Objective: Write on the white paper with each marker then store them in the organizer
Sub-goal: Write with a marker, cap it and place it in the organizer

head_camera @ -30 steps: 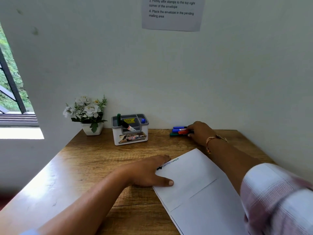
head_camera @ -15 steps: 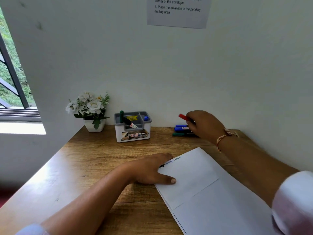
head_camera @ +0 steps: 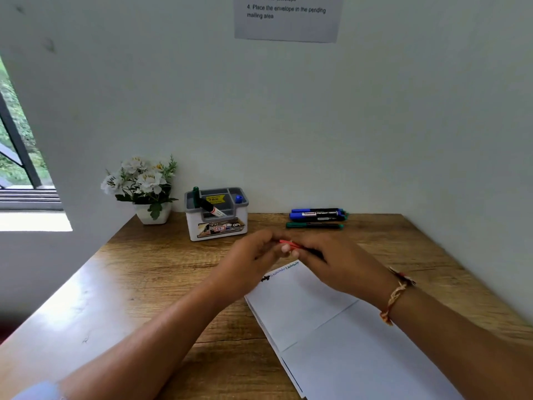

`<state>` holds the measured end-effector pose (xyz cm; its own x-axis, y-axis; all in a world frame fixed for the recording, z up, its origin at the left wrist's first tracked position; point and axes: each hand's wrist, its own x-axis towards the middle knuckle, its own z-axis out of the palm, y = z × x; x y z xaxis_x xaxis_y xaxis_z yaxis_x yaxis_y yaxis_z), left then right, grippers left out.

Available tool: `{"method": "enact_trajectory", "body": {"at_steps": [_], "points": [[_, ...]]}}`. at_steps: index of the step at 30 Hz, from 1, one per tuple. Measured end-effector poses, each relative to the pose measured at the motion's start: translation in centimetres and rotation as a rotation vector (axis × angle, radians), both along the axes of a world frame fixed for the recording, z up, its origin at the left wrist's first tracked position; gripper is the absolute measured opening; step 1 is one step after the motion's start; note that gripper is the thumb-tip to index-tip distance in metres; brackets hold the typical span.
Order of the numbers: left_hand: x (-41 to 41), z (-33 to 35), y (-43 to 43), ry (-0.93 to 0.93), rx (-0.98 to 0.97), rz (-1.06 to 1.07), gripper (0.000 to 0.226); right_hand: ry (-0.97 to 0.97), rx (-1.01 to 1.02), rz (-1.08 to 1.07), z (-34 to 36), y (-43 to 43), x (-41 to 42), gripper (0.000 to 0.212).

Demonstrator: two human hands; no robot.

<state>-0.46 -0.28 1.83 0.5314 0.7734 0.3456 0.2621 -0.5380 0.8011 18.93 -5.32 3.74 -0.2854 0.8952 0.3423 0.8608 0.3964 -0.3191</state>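
Holding red marker (head_camera: 289, 243): left grip (head_camera: 253, 255), right grip (head_camera: 340, 264); notice (head_camera: 285, 24): "pending mailing area".

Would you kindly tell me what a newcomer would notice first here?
Both hands, left hand and right hand, meet on a red marker above the top edge of the white paper mid-desk. Behind them, a white organizer holding markers stands by the wall, with loose blue and green markers lying to its right.
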Motion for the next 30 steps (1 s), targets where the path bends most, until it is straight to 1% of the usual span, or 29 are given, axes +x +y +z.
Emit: {"method": "enact_trajectory", "body": {"at_steps": [2,3,7,10,13,15,16,17,18,20,21,22,23,24,26,28,30], "points": [[0.4,0.0,-0.4,-0.079,-0.024,-0.006,0.016,-0.016,0.035,-0.003,0.2,-0.3,-0.1,0.037],[0.6,-0.1,-0.5,-0.107,-0.041,-0.003,0.015,-0.019,0.050,-0.007,0.3,-0.4,0.0,0.038],[0.9,-0.3,-0.5,-0.204,-0.084,0.002,0.016,0.012,-0.017,-0.005,0.5,-0.5,0.5,0.035],[0.6,0.3,-0.5,-0.394,-0.187,0.014,0.019,0.071,-0.118,-0.050,0.5,-0.8,1.4,0.032],[0.0,0.9,0.0,-0.599,-0.332,0.061,0.017,0.240,-0.185,-0.112,0.5,-0.9,2.5,0.022],[-0.4,1.0,0.4,-0.690,-0.404,0.094,0.017,0.455,-0.212,-0.143,0.4,-0.6,3.1,0.020],[-0.4,0.9,0.5,-0.689,-0.401,0.114,0.018,0.574,-0.231,-0.162,0.3,-0.6,3.1,0.021],[-0.5,0.7,0.7,-0.643,-0.363,0.145,0.019,0.701,-0.262,-0.179,0.3,-0.5,3.1,0.022],[-0.5,0.5,0.8,-0.546,-0.287,0.183,0.021,0.847,-0.308,-0.192,0.3,-0.6,3.0,0.023],[-0.4,-0.1,1.0,-0.232,-0.064,0.227,0.021,1.184,-0.428,-0.181,0.6,-0.7,2.6,0.026],[-0.2,-0.4,0.9,-0.065,0.047,0.217,0.020,1.318,-0.471,-0.160,0.6,-0.7,2.5,0.027],[0.0,-0.6,0.9,0.073,0.127,0.184,0.017,1.390,-0.489,-0.143,0.7,-0.7,2.4,0.024],[0.2,-0.7,0.7,0.187,0.178,0.142,0.015,1.400,-0.485,-0.140,0.7,-0.7,2.4,0.020],[0.3,-0.8,0.7,0.291,0.225,0.101,0.015,1.367,-0.466,-0.154,0.5,-0.6,2.3,0.015],[0.7,-1.1,0.8,0.476,0.275,0.029,0.031,1.215,-0.419,-0.223,-0.3,-0.3,2.0,0.012],[0.8,-1.4,1.2,0.590,0.247,-0.001,0.047,1.085,-0.399,-0.274,-1.5,0.0,1.5,0.014],[0.8,-2.0,1.4,0.687,0.246,-0.021,0.057,1.021,-0.376,-0.296,-2.7,0.3,1.2,0.019]]}}
